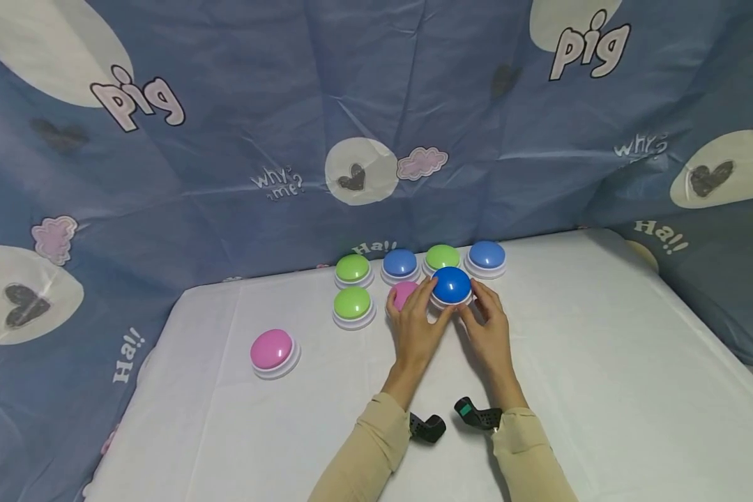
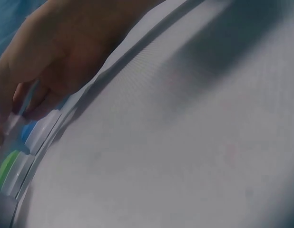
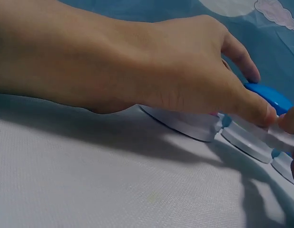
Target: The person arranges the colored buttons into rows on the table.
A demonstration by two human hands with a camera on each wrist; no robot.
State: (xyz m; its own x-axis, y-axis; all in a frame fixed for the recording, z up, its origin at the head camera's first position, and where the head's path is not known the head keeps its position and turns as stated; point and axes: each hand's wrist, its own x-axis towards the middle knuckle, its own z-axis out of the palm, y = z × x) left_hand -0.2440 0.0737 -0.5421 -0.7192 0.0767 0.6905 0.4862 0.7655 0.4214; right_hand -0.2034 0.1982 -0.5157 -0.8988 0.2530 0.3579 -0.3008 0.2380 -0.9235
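Both hands hold a round blue push button point(image 1: 452, 284) with a white base. In the right wrist view it sits higher than the white bases point(image 3: 247, 140) below it. My left hand point(image 1: 414, 331) grips its left side with thumb and fingers, while my right hand point(image 1: 491, 335) pinches its right side. The two thumbs come close together at the near rim. A pink button point(image 1: 404, 294) is partly covered by the left fingers. Behind the held button stand a green button point(image 1: 442, 256) and another blue button point(image 1: 486, 255). The left wrist view shows the held button mostly hidden by fingers.
To the left are two more green buttons point(image 1: 351, 303), one behind the other, and a blue button point(image 1: 399, 262). A separate pink button point(image 1: 272, 348) lies farther left on the white tablecloth point(image 1: 238, 432). A blue printed curtain point(image 1: 226, 160) hangs behind the table.
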